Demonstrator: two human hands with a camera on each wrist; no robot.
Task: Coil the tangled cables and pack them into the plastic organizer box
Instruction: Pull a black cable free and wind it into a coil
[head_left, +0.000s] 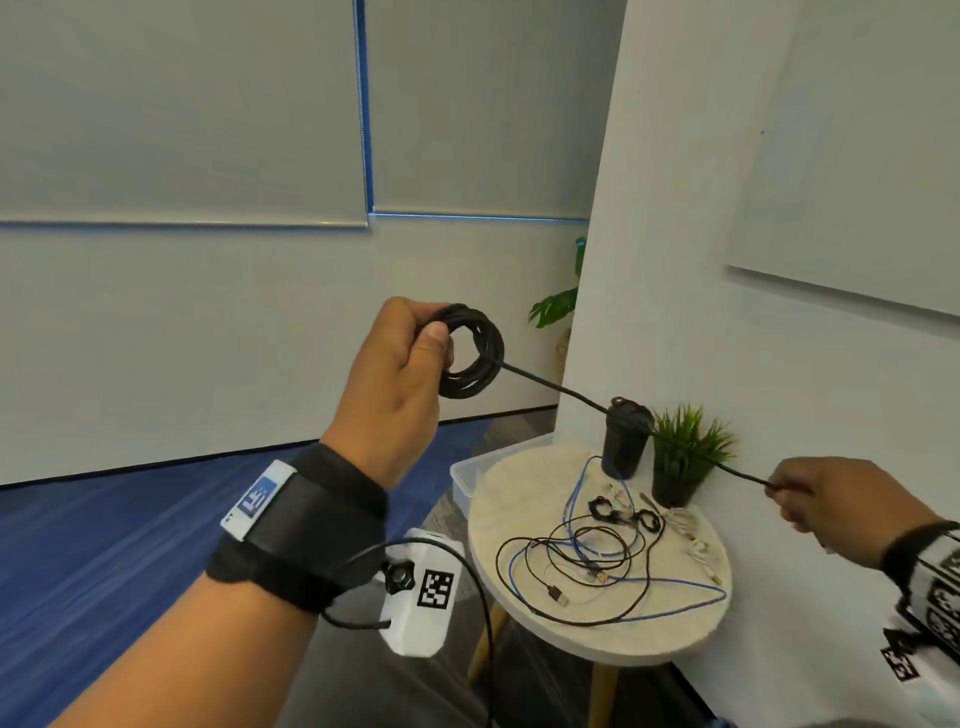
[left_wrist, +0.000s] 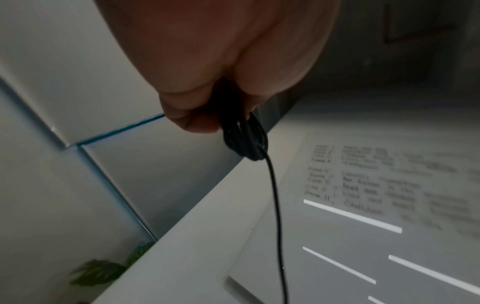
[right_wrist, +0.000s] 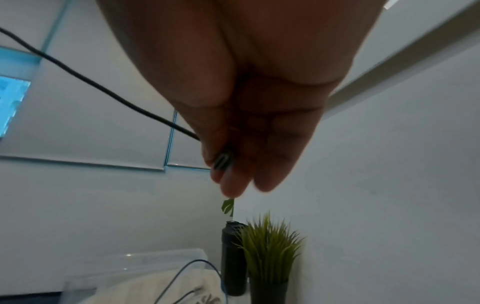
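My left hand (head_left: 410, 345) is raised and grips a black cable coil (head_left: 475, 353) of several loops; the left wrist view shows the same coil (left_wrist: 244, 135) pinched between thumb and fingers. The cable's free length (head_left: 571, 392) runs taut down to the right. My right hand (head_left: 795, 493) pinches its end, and the connector (right_wrist: 222, 162) shows between my fingers in the right wrist view. Several tangled black, blue and white cables (head_left: 597, 556) lie on the round table (head_left: 675, 639). A clear plastic box (head_left: 467, 473) sits behind the table's left edge, mostly hidden.
A black bottle (head_left: 626, 436) and a small potted grass plant (head_left: 680, 462) stand at the table's back, against the white wall (head_left: 779, 364). Blue carpet (head_left: 104, 545) covers the floor to the left. A large leafy plant (head_left: 558, 304) shows past the wall corner.
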